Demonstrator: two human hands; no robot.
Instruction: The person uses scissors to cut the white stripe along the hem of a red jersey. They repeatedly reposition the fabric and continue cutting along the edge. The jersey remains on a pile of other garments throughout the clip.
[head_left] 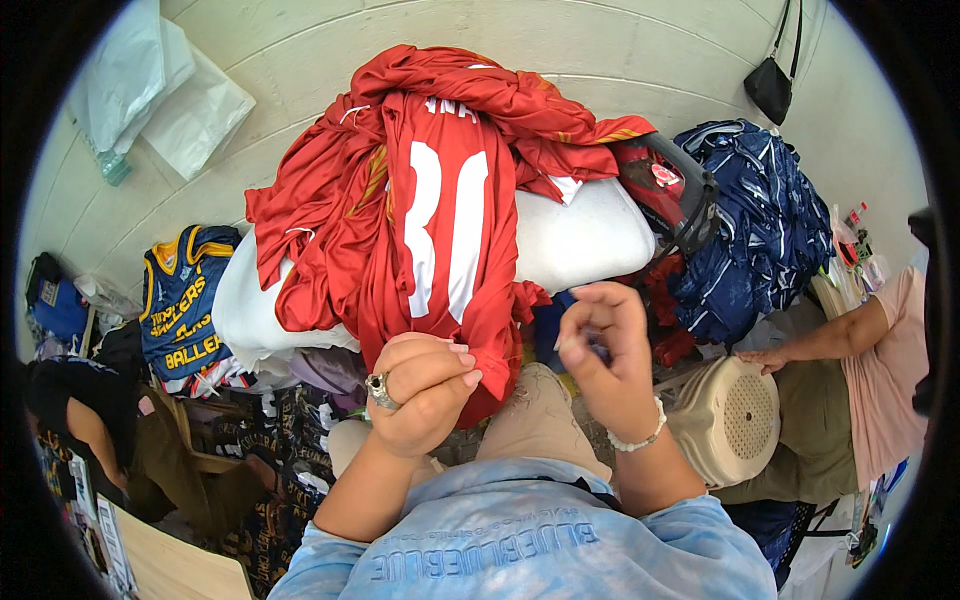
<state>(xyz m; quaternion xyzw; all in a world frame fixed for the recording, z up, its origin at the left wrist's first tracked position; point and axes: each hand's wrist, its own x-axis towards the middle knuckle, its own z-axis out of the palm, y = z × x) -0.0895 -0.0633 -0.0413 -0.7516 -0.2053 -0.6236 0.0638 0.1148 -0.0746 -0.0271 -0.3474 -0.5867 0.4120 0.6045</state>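
A red jersey (378, 262) with large white figures lies bunched with more red cloth over a white padded surface (585, 235), its lower end hanging toward me. My left hand (418, 392), with a ring on it, is closed at that lower end, pinching the red fabric between thumb and fingers. Off to the right of the cloth, my right hand (612, 350) is raised, wearing a beaded bracelet (640, 432). Its fingers curl in toward the thumb; anything as fine as a thread between them is too small to tell.
A dark blue cloth heap (750, 230) and a black-and-red bag (665, 185) lie at right. Stacked beige stools (725, 420) stand near a person in pink (890, 370). Left are a navy-and-yellow jersey (188, 300) and another person in dark clothes (95, 420).
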